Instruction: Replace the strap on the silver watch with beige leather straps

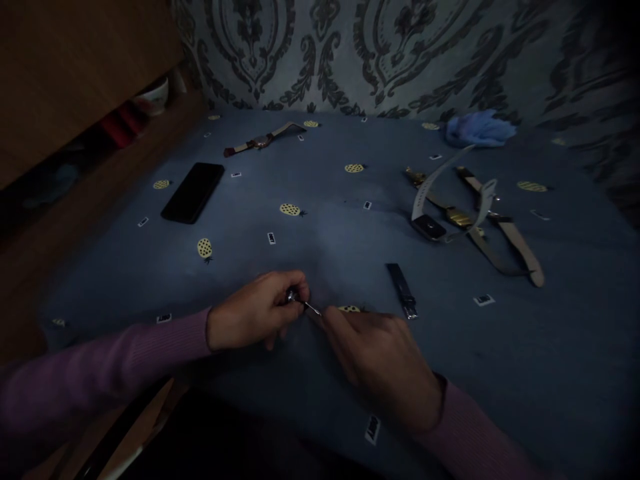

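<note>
The person's two hands meet near the front middle of the desk [325,230], which wears a blue cloth-like covering printed with yellow pineapples and small white labels. The left forearm, in a purple knit sleeve [165,343] with a ribbed cuff, comes in from the left edge almost level, and the left hand [257,307] points to the right with its back upward and the fingers curled in. The right forearm, in a matching purple sleeve [470,433], rises from the lower right corner, so that the right hand [383,357] slants up and leftward, its back also turned to the camera. The left hand is closed to a pinch around a small, round, shiny metal piece [291,295], which sits between thumb and fingers just above the desk's near part. The right hand is closed too, its fingertips gripping a thin, silvery metal rod [313,309] whose far end reaches the left fingertips beside the round piece; whether the two metal things touch cannot be told. A short, dark strap with a silvery buckle [401,291] lies just beyond the right hand. The left fingers cover most of the round piece, the right fingers hide the rod's near end, both upper arms are cut off by the frame, and dim light blurs the finer details.
</note>
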The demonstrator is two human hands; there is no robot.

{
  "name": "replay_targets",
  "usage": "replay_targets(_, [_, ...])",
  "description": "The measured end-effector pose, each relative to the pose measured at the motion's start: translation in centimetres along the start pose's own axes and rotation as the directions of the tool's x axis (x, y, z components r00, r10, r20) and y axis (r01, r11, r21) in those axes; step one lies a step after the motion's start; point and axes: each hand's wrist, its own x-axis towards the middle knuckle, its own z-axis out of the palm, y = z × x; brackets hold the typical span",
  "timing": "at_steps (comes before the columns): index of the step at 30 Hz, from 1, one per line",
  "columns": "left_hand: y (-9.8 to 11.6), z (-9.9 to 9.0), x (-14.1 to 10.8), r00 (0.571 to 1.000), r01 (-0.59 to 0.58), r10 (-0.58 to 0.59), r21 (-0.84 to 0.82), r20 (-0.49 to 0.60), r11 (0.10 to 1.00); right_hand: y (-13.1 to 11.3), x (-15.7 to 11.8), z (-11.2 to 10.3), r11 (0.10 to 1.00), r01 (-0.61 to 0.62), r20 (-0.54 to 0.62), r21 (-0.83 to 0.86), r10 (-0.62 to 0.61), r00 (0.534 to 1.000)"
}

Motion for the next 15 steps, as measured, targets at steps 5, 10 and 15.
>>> replay_targets(5, [0.02, 0.07, 0.04, 1.0, 0.006, -0.006, -0.003, -0.001, 1.0, 0.07, 0.04, 0.08, 1.0, -0.002, -0.009, 0.003, 0.002, 1.0])
replay_targets(10, [-0.11, 0.07, 0.06, 1.0, -0.004, 0.004, 0.003, -0.01, 1.0, -0.06, 0.04, 0.18, 1.0, -0.015, 0.0, 0.008, 0.015, 1.0])
replay_targets(15, [-0.04, 0.11, 0.06, 1.0, -0.003, 0.003, 0.0, -0.005, 1.0, 0.11, 0.02, 0.2, 1.0, -0.004, 0.005, 0.0, 0.004, 1.0])
